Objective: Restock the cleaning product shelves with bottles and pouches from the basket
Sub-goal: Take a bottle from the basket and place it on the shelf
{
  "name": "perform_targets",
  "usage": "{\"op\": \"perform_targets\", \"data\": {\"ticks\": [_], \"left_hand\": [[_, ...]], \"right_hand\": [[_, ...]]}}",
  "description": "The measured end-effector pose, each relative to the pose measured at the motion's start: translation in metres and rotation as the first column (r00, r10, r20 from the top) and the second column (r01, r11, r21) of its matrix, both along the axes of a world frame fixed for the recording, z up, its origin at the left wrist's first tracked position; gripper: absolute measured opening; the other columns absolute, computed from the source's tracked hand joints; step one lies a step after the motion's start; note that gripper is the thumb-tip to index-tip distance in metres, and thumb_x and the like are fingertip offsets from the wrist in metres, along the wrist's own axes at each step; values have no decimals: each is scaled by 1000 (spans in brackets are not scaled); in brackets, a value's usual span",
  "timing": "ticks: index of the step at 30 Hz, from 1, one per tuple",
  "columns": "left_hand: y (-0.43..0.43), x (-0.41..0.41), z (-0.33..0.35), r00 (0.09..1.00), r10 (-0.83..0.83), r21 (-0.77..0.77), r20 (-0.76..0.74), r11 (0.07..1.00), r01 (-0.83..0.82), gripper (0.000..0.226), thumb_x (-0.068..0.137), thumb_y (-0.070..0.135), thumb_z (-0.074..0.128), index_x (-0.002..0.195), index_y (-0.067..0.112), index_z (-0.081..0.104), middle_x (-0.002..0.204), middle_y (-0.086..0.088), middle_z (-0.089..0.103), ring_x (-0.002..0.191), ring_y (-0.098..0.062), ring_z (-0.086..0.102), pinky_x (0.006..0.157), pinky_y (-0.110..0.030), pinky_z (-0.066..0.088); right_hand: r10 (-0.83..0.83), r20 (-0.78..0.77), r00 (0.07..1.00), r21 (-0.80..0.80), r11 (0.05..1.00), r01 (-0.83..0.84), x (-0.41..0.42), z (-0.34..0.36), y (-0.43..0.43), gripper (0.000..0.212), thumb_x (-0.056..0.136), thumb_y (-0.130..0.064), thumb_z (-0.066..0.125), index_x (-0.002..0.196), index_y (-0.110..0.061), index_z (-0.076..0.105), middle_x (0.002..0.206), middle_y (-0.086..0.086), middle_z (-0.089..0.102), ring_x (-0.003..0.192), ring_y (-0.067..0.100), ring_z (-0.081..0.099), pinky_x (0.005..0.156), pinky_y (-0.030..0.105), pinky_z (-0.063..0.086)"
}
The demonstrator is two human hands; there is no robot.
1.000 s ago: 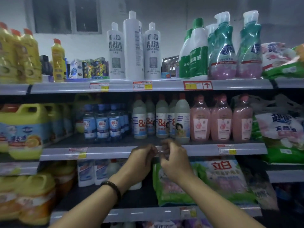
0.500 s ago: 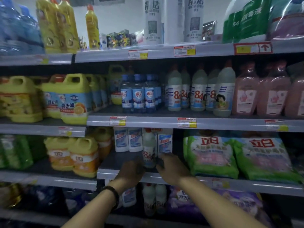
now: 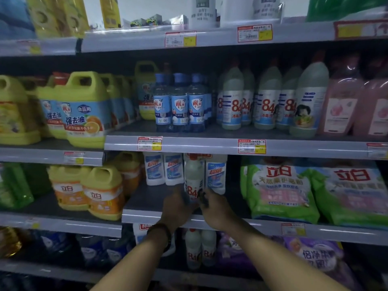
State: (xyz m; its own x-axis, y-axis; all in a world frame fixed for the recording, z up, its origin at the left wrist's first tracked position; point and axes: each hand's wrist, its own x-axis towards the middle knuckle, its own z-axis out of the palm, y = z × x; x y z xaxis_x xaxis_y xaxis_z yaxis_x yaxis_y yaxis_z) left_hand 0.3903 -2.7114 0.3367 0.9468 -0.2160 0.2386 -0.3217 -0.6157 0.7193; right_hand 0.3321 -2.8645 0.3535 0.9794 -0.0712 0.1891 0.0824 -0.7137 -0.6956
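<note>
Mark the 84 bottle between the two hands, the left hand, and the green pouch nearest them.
84 bottle (image 3: 194,176): head view, pale body below the red cap.
left hand (image 3: 178,208): head view, back of the hand.
green pouch (image 3: 279,192): head view, front label.

Grey metal shelving (image 3: 210,147) runs in tiers above and below the left hand (image 3: 178,206), its front rails carrying red-and-yellow price labels (image 3: 252,146). Far above, a white wall (image 3: 147,7) shows; lighting is dim.
</note>
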Motion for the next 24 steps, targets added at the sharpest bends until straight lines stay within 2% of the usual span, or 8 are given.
{"op": "perform_targets", "data": {"ticks": [3, 7, 13, 16, 18, 20, 22, 24], "left_hand": [[-4, 9, -4, 999, -27, 20, -28, 999, 28, 64, 89, 44, 81, 142, 26, 51, 134, 3, 71, 122, -21, 69, 98, -32, 54], [-8, 16, -12, 999, -27, -11, -47, 1000, 27, 52, 92, 41, 77, 136, 26, 54, 129, 4, 73, 118, -21, 69, 95, -35, 55], [-10, 5, 7, 999, -33, -88, 1, 996, 32, 34, 99, 23, 74, 123, 21, 49, 112, 4, 69, 106, -19, 71, 79, -27, 53], [-10, -6, 19, 996, -79, -105, -35, 992, 75, 41, 94, 30, 80, 122, 18, 52, 108, 7, 68, 98, -14, 68, 71, -18, 50], [-10, -20, 20, 991, -126, -94, -35, 988, 122, 45, 88, 42, 83, 119, 21, 58, 109, 10, 72, 101, -10, 71, 77, -24, 55], [-9, -35, 14, 986, -156, -87, -57, 985, 151, 52, 83, 52, 82, 122, 22, 65, 111, 11, 77, 101, -5, 73, 79, -20, 59], [-9, -52, 14, 982, -170, -88, -84, 983, 162, 46, 87, 48, 82, 121, 20, 65, 105, 6, 77, 91, -3, 73, 64, -12, 53], [-11, -70, 19, 981, -172, -94, -90, 982, 163, 39, 91, 42, 80, 117, 20, 63, 100, 5, 74, 87, -7, 72, 59, -14, 50]], "right_hand": [[-3, 8, 1000, 67, 998, 3, 4, -5, 1, 36, 102, -13, 60, 138, -17, 59, 134, 5, 70, 124, 22, 66, 107, 36, 53], [-20, 38, 999, 106, 994, 16, 7, -10, -2, 35, 101, -19, 65, 136, -18, 59, 127, 2, 73, 117, 20, 69, 101, 35, 56], [-49, 117, 992, 203, 979, 25, -2, 3, -7, 33, 101, -22, 70, 132, -21, 59, 115, -6, 72, 107, 8, 68, 87, 19, 52], [-93, 156, 983, 287, 957, 45, -11, 13, -7, 30, 98, -23, 73, 125, -19, 61, 111, -6, 76, 101, 9, 72, 88, 27, 57], [-129, 155, 979, 334, 940, 71, -21, 16, -6, 31, 95, -27, 77, 123, -22, 66, 103, -6, 78, 96, 7, 74, 86, 30, 59], [-147, 142, 979, 381, 921, 83, -32, 19, -7, 32, 91, -30, 81, 121, -25, 70, 88, -7, 80, 84, 3, 75, 79, 30, 61], [-141, 127, 982, 417, 906, 76, -46, 20, -11, 31, 87, -30, 84, 115, -27, 73, 81, -7, 81, 77, 5, 77, 75, 33, 62], [-111, 121, 987, 430, 902, 49, -61, 24, -16, 30, 81, -34, 87, 108, -30, 74, 81, -6, 81, 76, 9, 78, 74, 38, 64]]}}
